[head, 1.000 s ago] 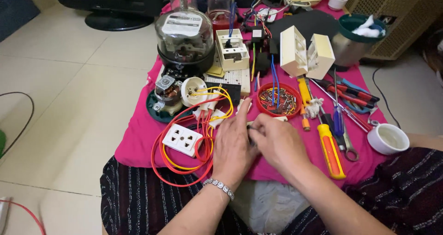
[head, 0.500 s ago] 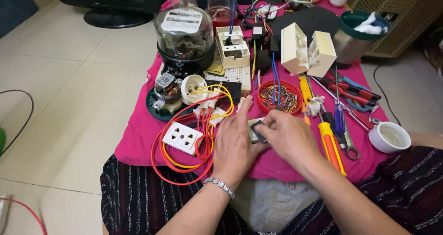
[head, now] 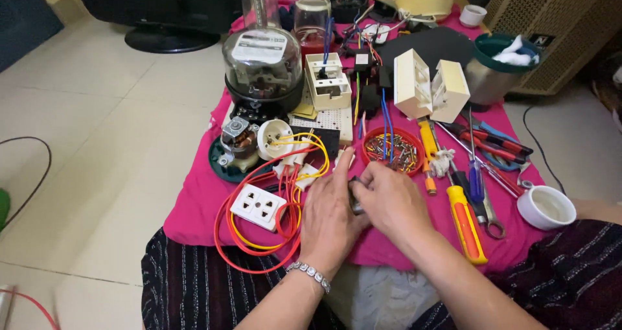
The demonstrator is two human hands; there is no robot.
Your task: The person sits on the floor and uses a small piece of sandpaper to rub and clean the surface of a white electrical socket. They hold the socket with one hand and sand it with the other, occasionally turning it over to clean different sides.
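Closest to the camera, both hands are bunched together over the pink cloth (head: 194,207). The left hand (head: 332,216), with a beaded silver bracelet (head: 310,273) on the wrist, is curled around a small dark part (head: 356,197), and the right hand (head: 391,202) pinches the same piece from the other side, fingers drawn in tight. Most of the part is hidden between the fingers, so I can't tell what it really is, just that it's dark and small.

Compared with a second ago, the hands have closed in on each other and the right one has rolled over the piece; half a second back you could see a pale end of it poking out, now that's covered. So it looks like the fiddling has gone from positioning to actually gripping.

Just left of the hands sits a white wall socket (head: 258,206) inside loops of red and yellow wire (head: 228,252). To the right lie a yellow-and-orange screwdriver (head: 467,223), a spanner and a white cup (head: 545,207). Just past the fingertips is a red dish of small screws and pins (head: 392,151). Further back: a small motor (head: 238,137), a perforated circuit board (head: 322,117), a glass-domed electricity meter (head: 262,61), two cream switch boxes (head: 430,90) and a green-rimmed pot (head: 492,68).
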